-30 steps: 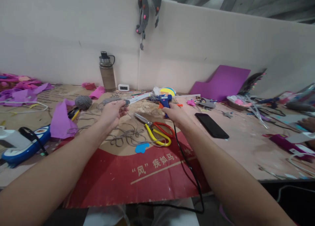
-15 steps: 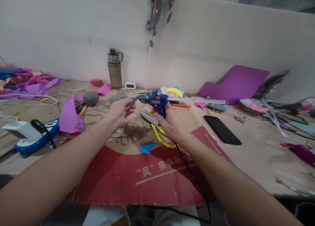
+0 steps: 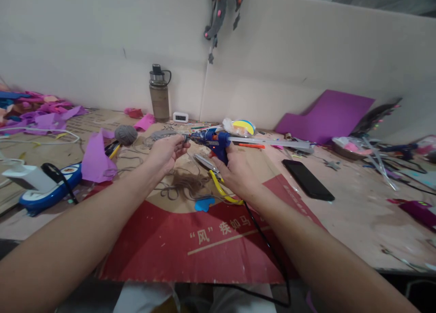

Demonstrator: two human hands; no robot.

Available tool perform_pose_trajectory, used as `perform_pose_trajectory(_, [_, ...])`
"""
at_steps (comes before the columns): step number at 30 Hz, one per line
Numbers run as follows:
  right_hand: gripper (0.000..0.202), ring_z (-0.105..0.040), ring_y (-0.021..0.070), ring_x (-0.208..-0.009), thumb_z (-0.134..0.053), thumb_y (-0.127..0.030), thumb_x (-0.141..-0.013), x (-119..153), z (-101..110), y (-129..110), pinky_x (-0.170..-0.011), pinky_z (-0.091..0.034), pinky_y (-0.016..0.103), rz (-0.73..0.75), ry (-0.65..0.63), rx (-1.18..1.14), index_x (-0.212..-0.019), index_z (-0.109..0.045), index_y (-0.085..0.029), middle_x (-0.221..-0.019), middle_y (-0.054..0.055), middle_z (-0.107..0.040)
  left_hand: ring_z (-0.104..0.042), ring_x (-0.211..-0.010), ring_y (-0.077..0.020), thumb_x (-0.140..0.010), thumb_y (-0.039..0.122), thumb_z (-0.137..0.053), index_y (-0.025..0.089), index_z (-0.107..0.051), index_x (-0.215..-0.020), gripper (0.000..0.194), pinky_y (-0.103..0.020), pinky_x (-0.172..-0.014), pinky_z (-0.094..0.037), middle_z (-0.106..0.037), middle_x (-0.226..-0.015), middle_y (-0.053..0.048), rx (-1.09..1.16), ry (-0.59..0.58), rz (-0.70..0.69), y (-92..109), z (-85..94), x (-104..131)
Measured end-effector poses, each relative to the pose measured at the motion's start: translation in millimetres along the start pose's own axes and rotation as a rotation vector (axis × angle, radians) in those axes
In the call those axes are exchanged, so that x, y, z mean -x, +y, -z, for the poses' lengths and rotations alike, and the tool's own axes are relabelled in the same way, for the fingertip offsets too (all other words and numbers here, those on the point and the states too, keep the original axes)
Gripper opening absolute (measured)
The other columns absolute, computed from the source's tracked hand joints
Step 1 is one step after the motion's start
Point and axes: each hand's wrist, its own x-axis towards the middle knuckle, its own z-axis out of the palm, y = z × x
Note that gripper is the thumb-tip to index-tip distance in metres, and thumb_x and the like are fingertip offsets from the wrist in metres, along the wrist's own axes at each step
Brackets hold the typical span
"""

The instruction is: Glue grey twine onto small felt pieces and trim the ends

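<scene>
Glue gun [image 3: 218, 142] in right hand [image 3: 235, 170], nozzle meeting left hand's [image 3: 165, 153] grey piece [image 3: 162, 135].

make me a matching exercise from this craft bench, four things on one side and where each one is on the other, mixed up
Things
1. glue gun
2. bottle
3. phone
4. yarn ball

Places
a. lying flat, to the right of the hands
b. in the right hand
c. upright by the back wall
d. on the bench, beyond the left hand

Pairs: 1-b, 2-c, 3-a, 4-d
</scene>
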Motion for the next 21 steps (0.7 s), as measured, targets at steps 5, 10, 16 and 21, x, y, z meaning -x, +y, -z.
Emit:
perform_pose_trajectory(5, [0.035,-0.062,0.0289,-0.099,-0.048,-0.028,-0.088,0.1,-2.0,-1.5,-0.085,-0.048,0.045,0.03,0.01,0.026,-0.121,-0.051,-0.018,-0.111,0.015,-0.065,-0.059,-0.05,-0.0078,-0.075,0.003,-0.056,0.01,-0.059,-0.067,0.011,-0.014,-0.045,-0.045,-0.06,-0.056,-0.002,-0.01,0.004,-0.022,-3.1,0.4,-1.8])
perform_pose_trajectory(10, [0.035,-0.063,0.0291,-0.098,-0.046,-0.027,-0.088,0.1,-2.3,-2.0,-0.084,-0.049,0.044,0.021,0.012,0.046,-0.121,-0.051,-0.017,-0.109,0.015,-0.066,-0.06,-0.051,-0.0092,-0.074,0.004,-0.058,0.01,-0.06,-0.067,0.009,-0.016,-0.049,-0.048,-0.06,-0.057,-0.003,-0.019,-0.002,-0.042,-5.1,2.8,-5.1])
perform_pose_trajectory(16, [0.032,-0.062,0.0293,-0.1,-0.046,-0.026,-0.088,0.1,-1.9,-0.6,-0.085,-0.049,0.045,0.015,0.021,0.051,-0.119,-0.052,-0.018,-0.108,0.015,-0.066,-0.061,-0.052,-0.0088,-0.074,0.002,-0.055,0.009,-0.059,-0.066,0.012,-0.016,-0.05,-0.049,-0.061,-0.059,-0.004,0.012,-0.019,-0.044,-1.6,3.1,-4.7])
perform_pose_trajectory(21, [0.033,-0.059,0.0304,-0.106,-0.045,-0.028,-0.089,0.8,-1.6,-3.5,-0.088,-0.047,0.045,0.031,0.018,0.058,-0.119,-0.052,-0.015,-0.106,0.016,-0.066,-0.06,-0.052,-0.0092,-0.074,0.003,-0.056,0.01,-0.058,-0.064,0.012,-0.017,-0.051,-0.05,-0.059,-0.058,-0.003,0.0,-0.011,-0.048,-2.2,1.9,-3.7])
